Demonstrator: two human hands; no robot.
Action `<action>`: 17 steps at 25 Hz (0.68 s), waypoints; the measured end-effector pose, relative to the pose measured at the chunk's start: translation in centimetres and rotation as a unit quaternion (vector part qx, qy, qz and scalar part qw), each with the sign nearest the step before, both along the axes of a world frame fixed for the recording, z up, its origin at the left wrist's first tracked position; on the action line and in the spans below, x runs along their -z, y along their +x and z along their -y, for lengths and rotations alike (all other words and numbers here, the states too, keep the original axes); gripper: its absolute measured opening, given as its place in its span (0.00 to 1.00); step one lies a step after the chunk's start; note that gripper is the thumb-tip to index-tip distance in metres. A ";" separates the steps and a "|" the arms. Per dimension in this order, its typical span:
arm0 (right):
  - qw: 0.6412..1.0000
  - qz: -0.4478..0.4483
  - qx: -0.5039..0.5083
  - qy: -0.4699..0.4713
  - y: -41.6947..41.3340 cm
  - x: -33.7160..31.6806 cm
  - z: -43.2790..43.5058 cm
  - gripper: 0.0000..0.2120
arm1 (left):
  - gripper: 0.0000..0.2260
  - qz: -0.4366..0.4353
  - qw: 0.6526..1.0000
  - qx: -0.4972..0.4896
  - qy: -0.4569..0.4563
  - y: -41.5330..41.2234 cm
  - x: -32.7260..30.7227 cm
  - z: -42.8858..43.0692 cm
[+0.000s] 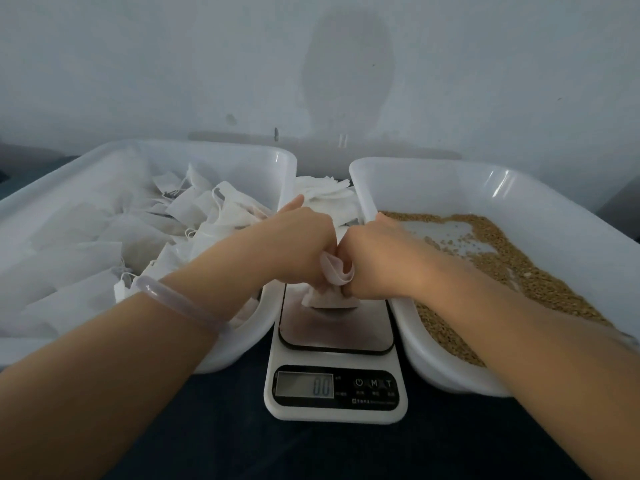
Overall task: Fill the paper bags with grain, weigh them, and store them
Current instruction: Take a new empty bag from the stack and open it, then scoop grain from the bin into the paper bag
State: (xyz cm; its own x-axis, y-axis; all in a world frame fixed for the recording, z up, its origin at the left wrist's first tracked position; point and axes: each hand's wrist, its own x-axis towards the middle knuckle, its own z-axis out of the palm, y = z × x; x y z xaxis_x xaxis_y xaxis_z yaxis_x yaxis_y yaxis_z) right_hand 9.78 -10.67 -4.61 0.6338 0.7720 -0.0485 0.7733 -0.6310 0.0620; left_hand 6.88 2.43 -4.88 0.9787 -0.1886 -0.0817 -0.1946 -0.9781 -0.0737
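A small white paper bag (334, 289) hangs just above the steel plate of a white digital scale (335, 393), whose display reads 0.0. My left hand (298, 247) and my right hand (377, 258) both grip the bag's top, knuckles nearly touching. The bag's lower part bulges, and its contents are hidden. Brown grain (512, 261) covers part of the floor of the white tray (450, 174) on the right. The white tray (173, 150) on the left holds several white bags (194, 216).
A stack of flat white bags (325, 192) lies behind the scale, between the two trays. Everything stands on a dark tabletop (242, 438) against a pale wall. A clear bangle (180, 299) circles my left wrist.
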 end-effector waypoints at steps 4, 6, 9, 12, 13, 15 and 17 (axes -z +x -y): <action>1.000 0.004 -0.003 0.002 0.0 0.1 0.0 0.05 | 0.13 -0.009 0.999 -0.004 -0.041 0.0 0.0 -0.1; 0.999 -0.027 0.000 0.017 -0.1 0.0 0.3 0.05 | 0.08 -0.013 0.997 -0.009 -0.070 -0.3 0.1 -0.2; 0.994 -0.092 0.007 0.063 0.1 -0.2 1.0 0.13 | 0.17 -0.018 0.989 -0.040 -0.141 -0.6 -0.1 -1.1; 0.978 -0.171 0.014 0.117 0.5 -0.5 1.5 0.35 | 0.24 -0.032 0.981 -0.026 -0.191 -1.1 -0.5 -1.4; 0.973 -0.189 0.018 0.132 0.5 -0.5 1.6 0.39 | 0.23 -0.036 0.980 -0.025 -0.196 -1.2 -0.5 -1.4; 0.969 -0.199 0.015 0.147 0.5 -0.4 1.6 0.41 | 0.19 -0.038 0.978 -0.026 -0.203 -1.3 -0.7 -1.3; 0.967 -0.201 0.012 0.155 0.7 -0.2 1.6 0.41 | 0.16 -0.041 0.976 -0.029 -0.210 -1.3 -0.7 -1.3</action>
